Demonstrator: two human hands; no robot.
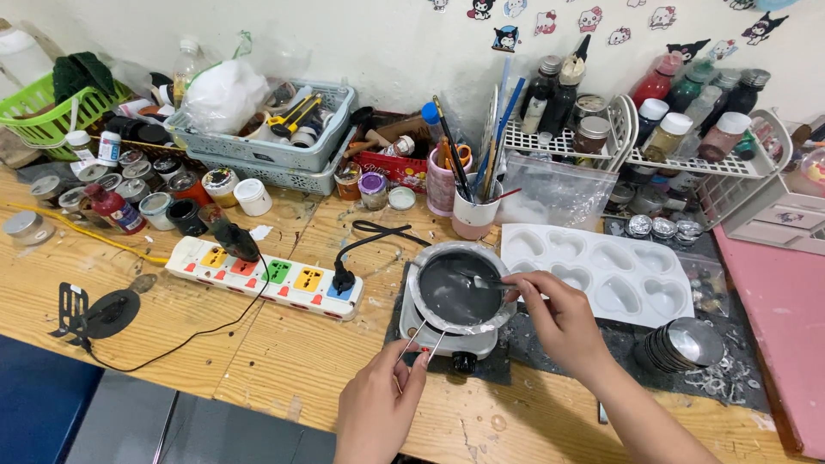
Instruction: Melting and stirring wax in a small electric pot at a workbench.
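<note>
Wooden bench (258,361) against white wall, right hand (563,318) fingers pinching stirrer in foil-lined pot (460,292), left hand (378,404) fingers gripping wire handle (421,339)

One head camera looks down, close, over the wooden workbench (258,344)

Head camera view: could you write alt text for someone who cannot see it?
A person's right hand stirs dark liquid in a foil-lined pan on a small hot plate, while the left hand holds thin metal tongs at its rim. A white heart-shaped mould and a power strip lie alongside on the wooden table.
</note>
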